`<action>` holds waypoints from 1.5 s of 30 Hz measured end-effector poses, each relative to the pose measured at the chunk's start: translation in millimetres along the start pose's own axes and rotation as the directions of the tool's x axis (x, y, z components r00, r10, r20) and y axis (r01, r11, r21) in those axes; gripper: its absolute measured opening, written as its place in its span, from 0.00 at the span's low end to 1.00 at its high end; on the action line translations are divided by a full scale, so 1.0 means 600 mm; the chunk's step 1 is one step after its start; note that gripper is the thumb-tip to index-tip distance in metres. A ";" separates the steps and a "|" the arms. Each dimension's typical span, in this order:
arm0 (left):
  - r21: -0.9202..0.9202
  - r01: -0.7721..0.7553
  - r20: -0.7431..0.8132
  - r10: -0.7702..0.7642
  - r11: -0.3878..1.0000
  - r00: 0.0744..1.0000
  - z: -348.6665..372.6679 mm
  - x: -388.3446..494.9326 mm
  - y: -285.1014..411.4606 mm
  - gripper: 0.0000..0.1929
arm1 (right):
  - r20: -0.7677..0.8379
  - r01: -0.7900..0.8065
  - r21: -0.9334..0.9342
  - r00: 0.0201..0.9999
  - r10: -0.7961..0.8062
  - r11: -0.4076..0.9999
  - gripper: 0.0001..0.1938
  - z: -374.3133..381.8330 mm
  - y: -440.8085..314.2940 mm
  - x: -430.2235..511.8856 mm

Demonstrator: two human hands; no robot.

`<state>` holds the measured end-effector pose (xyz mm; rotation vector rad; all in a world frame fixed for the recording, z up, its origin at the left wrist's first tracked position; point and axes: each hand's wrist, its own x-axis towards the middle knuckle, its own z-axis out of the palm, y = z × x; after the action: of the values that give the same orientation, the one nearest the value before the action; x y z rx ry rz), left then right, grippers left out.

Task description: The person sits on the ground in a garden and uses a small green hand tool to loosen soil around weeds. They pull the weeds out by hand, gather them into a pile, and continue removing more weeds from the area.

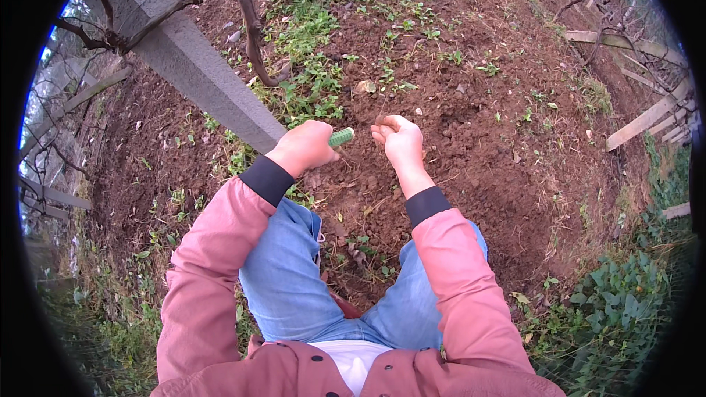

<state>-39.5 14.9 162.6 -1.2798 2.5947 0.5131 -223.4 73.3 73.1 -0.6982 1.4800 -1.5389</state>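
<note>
My left hand [306, 148] is closed around a green textured handle [341, 137], whose pale-rimmed end sticks out toward the right. The rest of that tool is hidden by the hand. Across a small gap, my right hand [401, 140] is raised over the soil with its fingers curled and their tips close together. Something thin may be at those fingertips, but it is too small to make out. Loose reddish-brown soil [469, 160] with dry stems lies beneath and beyond both hands.
A concrete post [204, 69] slants down close to my left hand. Bare woody vines [252, 33] hang near it. Low green weeds [311, 77] grow beyond the hands. More slanted posts [642, 121] stand at the right, above dense leafy plants [618, 298]. A pale stone [365, 86] lies ahead.
</note>
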 end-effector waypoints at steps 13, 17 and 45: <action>0.034 0.005 -0.042 -0.004 0.999 0.999 0.012 -0.002 0.008 0.21 | -0.031 0.023 -0.526 0.998 -0.046 0.850 0.17 -0.016 -0.014 -0.010; 0.032 0.029 -0.055 -0.027 0.999 0.998 0.012 -0.002 0.017 0.21 | 0.070 0.127 -0.589 0.992 -0.106 0.798 0.22 -0.007 -0.012 -0.015; -0.049 0.285 -0.320 -0.285 0.957 0.904 -0.092 -0.185 -0.088 0.16 | -0.081 0.055 -0.478 0.991 -0.106 0.877 0.13 -0.018 0.024 0.037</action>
<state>67.8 44.1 238.4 -1.8440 2.5787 0.2672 -240.4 60.3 53.9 -0.9837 1.9624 -1.2911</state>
